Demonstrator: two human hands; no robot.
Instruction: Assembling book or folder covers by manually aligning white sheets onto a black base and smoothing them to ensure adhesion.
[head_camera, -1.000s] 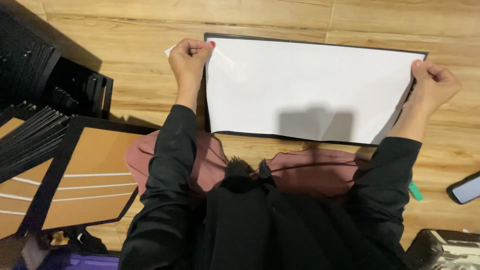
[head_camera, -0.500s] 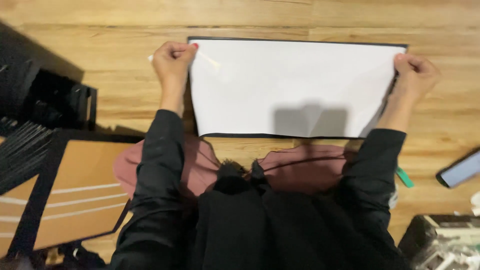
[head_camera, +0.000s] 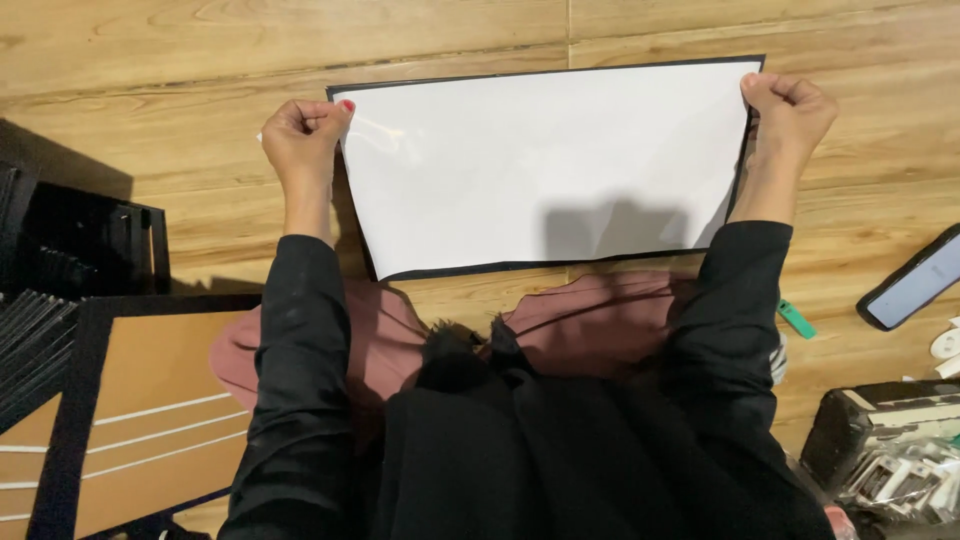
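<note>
glossy white rectangular sheet (head_camera: 545, 165), thin black border, flat on wood-plank floor (head_camera: 150, 60). left hand (head_camera: 303, 135) fisted, pinching its 9 o'clock corner; right hand (head_camera: 790, 110) fisted, pinching 3 o'clock corner.

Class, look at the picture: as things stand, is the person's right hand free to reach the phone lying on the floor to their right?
Probably not right now. The right hand is closed on the corner of the white sheet, as is the left hand. The phone lies on bare floor with nothing blocking it.
</note>
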